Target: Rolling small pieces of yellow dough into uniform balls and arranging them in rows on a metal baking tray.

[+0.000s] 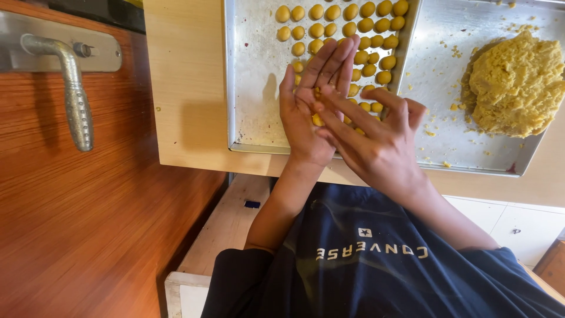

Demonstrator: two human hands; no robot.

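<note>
My left hand (303, 126) is held palm up over the near edge of a metal baking tray (253, 88), fingers stretched out. The fingers of my right hand (379, 144) lie flat across that palm. A small piece of yellow dough (317, 92) is pressed between the two hands and only a sliver of it shows. Several small yellow dough balls (353, 26) sit in rows on the right part of the tray, partly hidden behind my hands.
A second metal tray (465, 147) to the right holds a big mound of yellow dough (515, 82) and crumbs. Both trays rest on a light wooden tabletop (188, 88). A wooden door (88, 224) with a metal handle (73, 88) stands at the left.
</note>
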